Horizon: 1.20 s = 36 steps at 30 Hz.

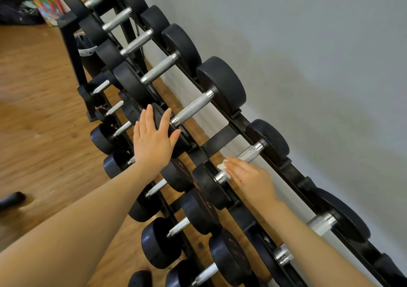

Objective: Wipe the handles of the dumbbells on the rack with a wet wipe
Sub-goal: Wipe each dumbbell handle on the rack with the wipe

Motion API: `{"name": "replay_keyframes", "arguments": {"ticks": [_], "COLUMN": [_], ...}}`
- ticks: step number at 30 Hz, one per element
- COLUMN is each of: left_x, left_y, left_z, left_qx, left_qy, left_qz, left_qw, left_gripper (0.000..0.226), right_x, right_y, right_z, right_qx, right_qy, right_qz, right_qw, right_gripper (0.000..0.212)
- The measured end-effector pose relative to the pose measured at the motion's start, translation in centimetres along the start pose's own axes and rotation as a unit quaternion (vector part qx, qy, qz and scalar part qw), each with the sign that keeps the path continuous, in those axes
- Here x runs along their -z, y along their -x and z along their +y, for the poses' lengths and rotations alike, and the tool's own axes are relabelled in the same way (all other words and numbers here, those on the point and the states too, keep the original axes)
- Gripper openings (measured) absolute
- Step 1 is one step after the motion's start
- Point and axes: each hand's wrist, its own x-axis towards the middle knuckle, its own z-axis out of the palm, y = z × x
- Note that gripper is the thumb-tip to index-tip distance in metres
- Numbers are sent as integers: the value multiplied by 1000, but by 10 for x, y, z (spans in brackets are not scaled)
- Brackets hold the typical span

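A black two-tier rack (222,138) holds several black dumbbells with knurled steel handles. My right hand (248,179) grips a white wet wipe (223,167) around the handle (250,154) of a top-row dumbbell, near its front weight. My left hand (154,140) rests flat, fingers straight, on the front weight (164,121) of the neighbouring dumbbell, whose bare handle (192,108) lies just to the right of the fingers.
A grey wall (308,55) runs close behind the rack. Wooden floor (33,114) spreads to the left, with bags and a colourful box (47,6) at the far end. Lower-row dumbbells (163,241) sit under my arms. A dark shoe (11,199) shows at left.
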Motion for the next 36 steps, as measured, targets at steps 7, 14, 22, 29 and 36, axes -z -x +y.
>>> {"name": "replay_keyframes", "arguments": {"ticks": [7,14,22,29,36], "left_x": [1,2,2,2,1], "left_y": [0,0,0,0,0], "left_z": [1,0,1,2,2], "left_qx": [8,10,9,8,8], "left_qy": [4,6,8,11,17], "left_qz": [-11,-18,-12,-13,-13], "left_qw": [1000,1000,1000,1000,1000], "left_gripper": [64,64,62,62,62], "right_x": [4,8,9,12,12], "right_y": [-5,-10,-4,-1,-5], "right_z": [12,23,15,13,20], "right_qx": [-23,109,148,157,150], "right_qy": [1,41,93,9,8], "right_qz": [8,-27,28,-25,-30], "right_qw": [1000,993,984,987,988], "right_gripper": [34,22,23,31,37]}}
